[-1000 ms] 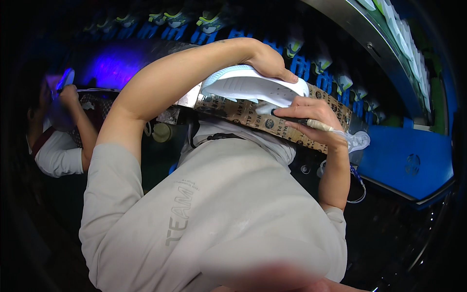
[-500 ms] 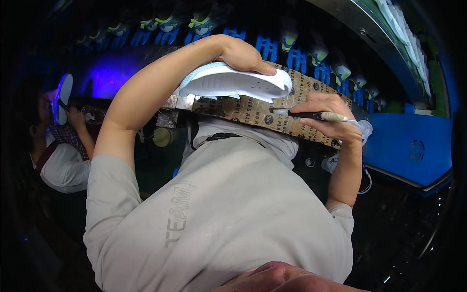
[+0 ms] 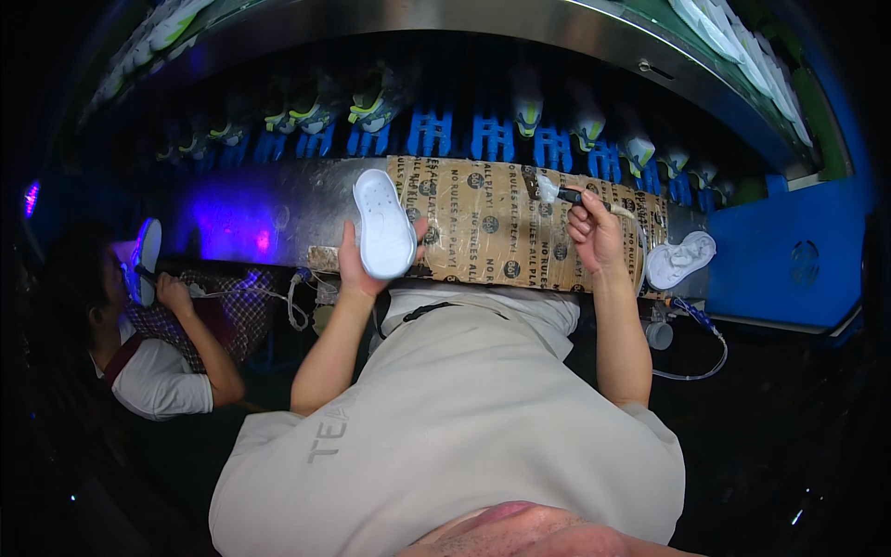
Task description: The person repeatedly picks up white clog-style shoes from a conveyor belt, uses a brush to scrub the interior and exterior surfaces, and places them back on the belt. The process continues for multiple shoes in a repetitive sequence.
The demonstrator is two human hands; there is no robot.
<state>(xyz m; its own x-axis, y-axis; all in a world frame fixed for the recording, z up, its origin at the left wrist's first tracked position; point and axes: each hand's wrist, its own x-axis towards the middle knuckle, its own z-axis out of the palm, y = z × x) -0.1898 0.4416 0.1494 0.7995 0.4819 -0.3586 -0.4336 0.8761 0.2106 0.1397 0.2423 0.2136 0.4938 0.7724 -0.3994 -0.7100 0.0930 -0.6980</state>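
Note:
My left hand is closed around the heel end of a white shoe sole. The sole stands lengthwise, its hollow inner face and raised rim turned up toward me, with small holes near the far end. In my right hand is a black-handled brush, a thin tube trailing from its back end. White bristles point left over the far part of the cardboard-covered bench; whether they touch it I cannot tell. A wide gap separates brush and sole.
Another white sole with crumpled white material on it lies at the bench's right end, by a blue machine panel. Shoes on blue supports line the far side. At left, a co-worker holds a sole and a brush.
My left hand has swung the sole from sideways to lengthwise and nearer me, inner face up. My right hand has carried the brush away toward the far part of the bench. The view has shifted.

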